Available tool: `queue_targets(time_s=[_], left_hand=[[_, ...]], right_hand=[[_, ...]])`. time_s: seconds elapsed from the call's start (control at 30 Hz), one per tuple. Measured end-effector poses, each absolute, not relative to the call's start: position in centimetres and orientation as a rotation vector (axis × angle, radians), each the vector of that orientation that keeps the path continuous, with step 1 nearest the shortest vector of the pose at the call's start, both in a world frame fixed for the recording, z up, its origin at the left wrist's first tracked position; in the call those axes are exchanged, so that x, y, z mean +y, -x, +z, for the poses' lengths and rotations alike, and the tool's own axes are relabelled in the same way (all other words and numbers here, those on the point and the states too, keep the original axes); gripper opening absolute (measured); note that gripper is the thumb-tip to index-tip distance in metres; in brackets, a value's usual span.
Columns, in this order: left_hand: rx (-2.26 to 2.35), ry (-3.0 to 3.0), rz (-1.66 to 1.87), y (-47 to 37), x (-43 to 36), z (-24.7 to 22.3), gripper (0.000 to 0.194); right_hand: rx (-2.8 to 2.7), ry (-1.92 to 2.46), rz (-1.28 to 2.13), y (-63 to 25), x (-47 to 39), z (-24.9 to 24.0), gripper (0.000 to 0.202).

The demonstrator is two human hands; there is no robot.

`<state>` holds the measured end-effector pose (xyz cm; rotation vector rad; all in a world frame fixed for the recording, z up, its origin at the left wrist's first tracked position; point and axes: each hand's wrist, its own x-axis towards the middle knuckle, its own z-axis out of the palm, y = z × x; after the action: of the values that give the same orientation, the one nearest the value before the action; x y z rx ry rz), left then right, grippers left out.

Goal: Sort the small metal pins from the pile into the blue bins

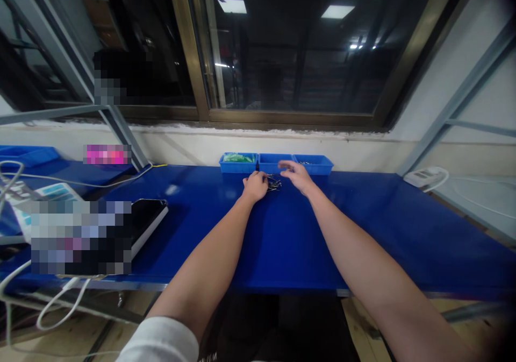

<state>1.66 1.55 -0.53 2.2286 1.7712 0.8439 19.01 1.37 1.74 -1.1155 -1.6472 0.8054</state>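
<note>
On the blue tabletop lies a small loose pile of thin, dark and silvery metal pieces (274,184), too small to name exactly. My left hand (255,185) is at the pile's left edge, its fingers curled down; whatever they hold is hidden. To the right of the pile, my right hand (297,176) is raised with fingers apart and nothing visible in them. It is in front of three blue bins: the left bin (238,169) holds green packaging, the middle bin (271,167) is partly behind my right hand, and the right bin (322,167) contains small metal pieces.
A tablet-like device (150,211) with a pale edge lies on the left of the blue table (193,233), beside papers and white cables. A white power strip (424,177) sits at the right end. Grey metal posts (123,136) rise at the back, before the window.
</note>
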Motion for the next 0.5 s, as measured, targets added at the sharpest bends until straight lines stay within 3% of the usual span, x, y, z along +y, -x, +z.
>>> queue_targets(time_s=[0.07, 0.13, 0.33, 0.5], left_hand=[[1.771, -2.226, 0.845, -1.7, 1.6, -0.6, 0.024], [1.77, -2.227, 0.843, -1.7, 1.6, -0.6, 0.024], [1.791, -2.236, 0.819, -1.7, 1.5, -0.4, 0.025], [1.791, -2.294, 0.707, -1.8, 1.3, -0.3, 0.038]], right_hand=[[-1.68, 1.097, 0.749, -19.0, 1.6, 1.5, 0.061], [-1.728, 1.176, 0.756, -19.2, 1.7, 1.0, 0.071], [-1.739, 1.421, 0.508, -20.6, 2.1, -0.7, 0.035], [-1.869, 1.576, 0.212, -21.0, 2.4, -1.2, 0.042]])
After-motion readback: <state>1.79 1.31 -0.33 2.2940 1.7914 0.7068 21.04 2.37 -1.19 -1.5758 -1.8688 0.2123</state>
